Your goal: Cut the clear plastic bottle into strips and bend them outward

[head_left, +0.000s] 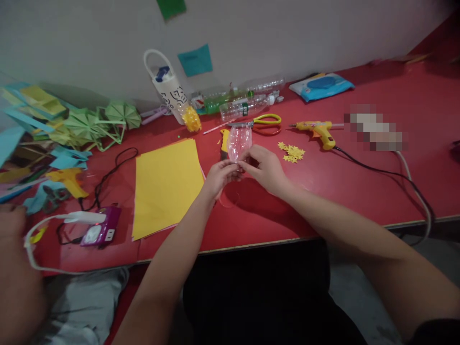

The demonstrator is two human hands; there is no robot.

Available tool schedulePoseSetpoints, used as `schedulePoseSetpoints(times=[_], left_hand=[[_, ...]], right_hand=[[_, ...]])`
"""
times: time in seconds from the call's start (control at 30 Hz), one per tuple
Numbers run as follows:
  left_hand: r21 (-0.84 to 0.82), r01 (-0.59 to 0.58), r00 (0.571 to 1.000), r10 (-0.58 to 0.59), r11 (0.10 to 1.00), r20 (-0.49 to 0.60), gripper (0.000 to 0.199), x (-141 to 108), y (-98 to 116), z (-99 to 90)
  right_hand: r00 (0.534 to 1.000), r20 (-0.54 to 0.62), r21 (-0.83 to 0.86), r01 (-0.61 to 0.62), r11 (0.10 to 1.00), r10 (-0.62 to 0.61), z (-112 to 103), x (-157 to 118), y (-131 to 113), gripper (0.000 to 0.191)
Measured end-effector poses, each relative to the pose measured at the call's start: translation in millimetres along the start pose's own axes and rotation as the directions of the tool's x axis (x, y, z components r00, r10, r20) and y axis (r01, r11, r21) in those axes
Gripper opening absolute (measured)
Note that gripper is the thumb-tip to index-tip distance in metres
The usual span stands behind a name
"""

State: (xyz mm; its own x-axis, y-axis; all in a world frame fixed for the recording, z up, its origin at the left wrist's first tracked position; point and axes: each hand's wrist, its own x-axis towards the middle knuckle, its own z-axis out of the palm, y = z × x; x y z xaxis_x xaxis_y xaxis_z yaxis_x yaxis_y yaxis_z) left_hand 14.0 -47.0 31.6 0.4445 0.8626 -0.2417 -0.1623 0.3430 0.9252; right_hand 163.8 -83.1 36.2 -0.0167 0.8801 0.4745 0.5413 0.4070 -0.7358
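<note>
A pink, clear plastic piece (240,140) with a ribbed, shiny surface stands out just beyond my fingertips. My left hand (223,176) pinches its near end with thumb and fingers. From the other side my right hand (265,167) closes thumb and forefinger at the same spot, the fingertips of both hands almost touching. A faint thin curved strand (230,203) shows below my left fingers; what it is I cannot tell. Behind the plastic lie scissors (266,122) with yellow and red handles, and a yellow-and-black cutter (224,143) is partly hidden beside it.
Yellow paper stars (293,152) lie right of my hands, near a yellow glue gun (318,130) with a trailing cord. Yellow paper sheets (167,187) are at left, beyond them a purple power socket (108,227) and another glue gun (68,179). Plastic bottles (240,106) line the wall. Another person's arm (17,268) is at far left.
</note>
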Motion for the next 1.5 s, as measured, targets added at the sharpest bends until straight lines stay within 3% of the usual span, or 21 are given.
schedulePoseSetpoints(times=[0.17, 0.4, 0.63, 0.9, 1.07, 1.5], left_hand=[[-0.077, 0.019, 1.000, -0.019, 0.997, 0.005, 0.019, 0.8, 1.5, -2.6], [-0.066, 0.030, 0.999, -0.028, 0.997, 0.029, 0.020, 0.3, 0.7, -4.1], [-0.055, -0.017, 0.999, 0.019, 0.998, 0.046, 0.024, 0.3, 0.5, -0.4], [-0.082, 0.002, 0.997, 0.004, 0.997, 0.073, 0.024, 0.3, -1.2, -0.2], [-0.096, 0.010, 0.996, -0.002, 0.995, 0.088, 0.028, 0.2, 1.5, -2.1], [-0.032, -0.032, 0.999, 0.032, 0.999, 0.020, 0.026, 1.4, -1.6, -0.9]], right_hand=[[0.995, 0.004, 0.014, 0.102, 0.995, -0.103, -0.4, -0.1, 1.0, 0.012], [0.995, 0.042, 0.033, 0.091, 0.995, -0.092, 0.4, -0.6, 2.2, 0.014], [0.997, -0.038, 0.041, 0.061, 0.997, -0.060, -2.9, -0.3, -4.2, 0.015], [0.991, -0.040, 0.060, 0.132, 0.989, -0.130, -1.1, -2.8, -5.8, 0.010], [0.992, -0.110, 0.072, 0.068, 0.995, -0.060, -1.8, -2.4, -6.2, 0.008], [0.994, -0.098, 0.113, -0.040, 0.993, 0.052, 3.0, -1.1, -3.2, 0.007]])
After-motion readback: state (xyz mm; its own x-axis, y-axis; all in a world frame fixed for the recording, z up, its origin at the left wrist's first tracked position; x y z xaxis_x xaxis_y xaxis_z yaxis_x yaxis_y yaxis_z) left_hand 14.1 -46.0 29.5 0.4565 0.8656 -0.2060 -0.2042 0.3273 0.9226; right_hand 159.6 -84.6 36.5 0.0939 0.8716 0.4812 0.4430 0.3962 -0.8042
